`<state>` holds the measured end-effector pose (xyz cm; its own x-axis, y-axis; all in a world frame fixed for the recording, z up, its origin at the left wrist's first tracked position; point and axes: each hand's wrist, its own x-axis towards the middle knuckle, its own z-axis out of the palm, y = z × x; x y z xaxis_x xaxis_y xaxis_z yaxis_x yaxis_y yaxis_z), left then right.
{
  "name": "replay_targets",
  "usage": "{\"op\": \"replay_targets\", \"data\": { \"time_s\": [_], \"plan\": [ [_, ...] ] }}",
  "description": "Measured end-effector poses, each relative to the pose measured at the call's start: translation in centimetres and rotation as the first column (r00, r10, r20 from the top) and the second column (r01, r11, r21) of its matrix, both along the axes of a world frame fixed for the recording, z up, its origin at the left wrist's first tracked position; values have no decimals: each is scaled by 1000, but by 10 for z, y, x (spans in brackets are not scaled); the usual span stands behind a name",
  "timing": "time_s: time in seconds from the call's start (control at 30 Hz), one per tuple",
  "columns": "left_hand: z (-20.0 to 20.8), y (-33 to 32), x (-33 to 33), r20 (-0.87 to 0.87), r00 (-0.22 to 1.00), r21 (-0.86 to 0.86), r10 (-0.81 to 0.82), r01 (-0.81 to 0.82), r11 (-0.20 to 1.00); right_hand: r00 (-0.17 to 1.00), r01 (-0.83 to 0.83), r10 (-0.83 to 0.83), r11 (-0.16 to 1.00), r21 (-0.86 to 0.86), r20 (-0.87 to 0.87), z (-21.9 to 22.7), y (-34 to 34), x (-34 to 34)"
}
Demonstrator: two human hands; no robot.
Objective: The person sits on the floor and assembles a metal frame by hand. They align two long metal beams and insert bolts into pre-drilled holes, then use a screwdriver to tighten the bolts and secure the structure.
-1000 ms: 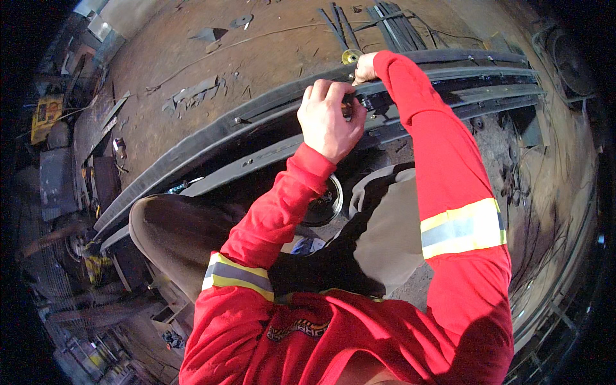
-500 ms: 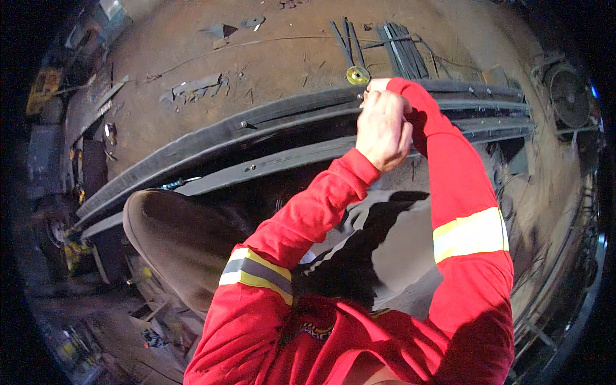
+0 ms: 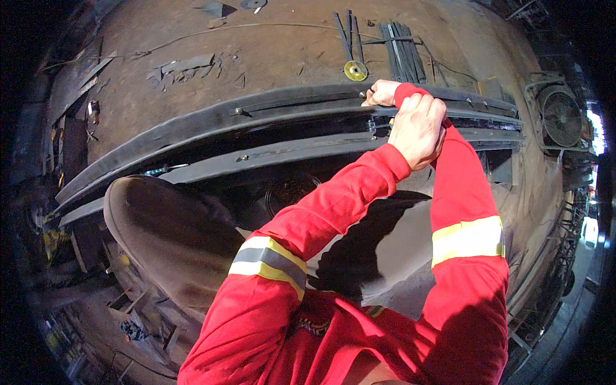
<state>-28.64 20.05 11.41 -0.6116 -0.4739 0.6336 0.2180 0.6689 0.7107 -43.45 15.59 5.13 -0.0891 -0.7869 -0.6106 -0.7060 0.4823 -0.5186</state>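
Two long dark metal rails run side by side across the view: the far rail (image 3: 192, 131) and the near rail (image 3: 282, 151). On the far rail my right hand (image 3: 384, 94) has its fingers curled down beside a small bolt (image 3: 362, 95); what they pinch is hidden. Closed in a fist, my left hand (image 3: 416, 131) lies across my right sleeve (image 3: 452, 151) near the wrist. Anything inside that fist is out of sight. Between the rails, just left of the fist, a shiny metal fitting (image 3: 372, 126) shows.
Beyond the rails lie a yellow disc (image 3: 355, 70), a bundle of dark bars (image 3: 403, 54) and scrap pieces (image 3: 186, 65). A round fan (image 3: 561, 115) stands at the right. My bent knee (image 3: 141, 212) is close to the near rail, by a screwdriver (image 3: 165, 169).
My left hand has moved right, off my right hand and onto the sleeve near its wrist. My right hand is now more exposed beside the bolt. The view has shifted slightly.
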Motion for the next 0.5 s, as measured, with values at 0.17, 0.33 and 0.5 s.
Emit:
{"op": "replay_targets", "data": {
  "time_s": [0.17, 0.33, 0.5],
  "plan": [
    [2, 3, 21, 65, 997, -74, 35, -30, 997, 885, 177, -413, 724, -667, -214, -63, 56, 5],
    [-4, -16, 78, 327, 938, -80, 113, -92, 993, 733, 491, -670, 641, -590, -118, -41, 116, 49],
    [-5, -28, 83, 420, 907, -99, 32, 11, 995, 737, 415, -633, 701, -581, -238, -81, 123, 90]
  ]
}}
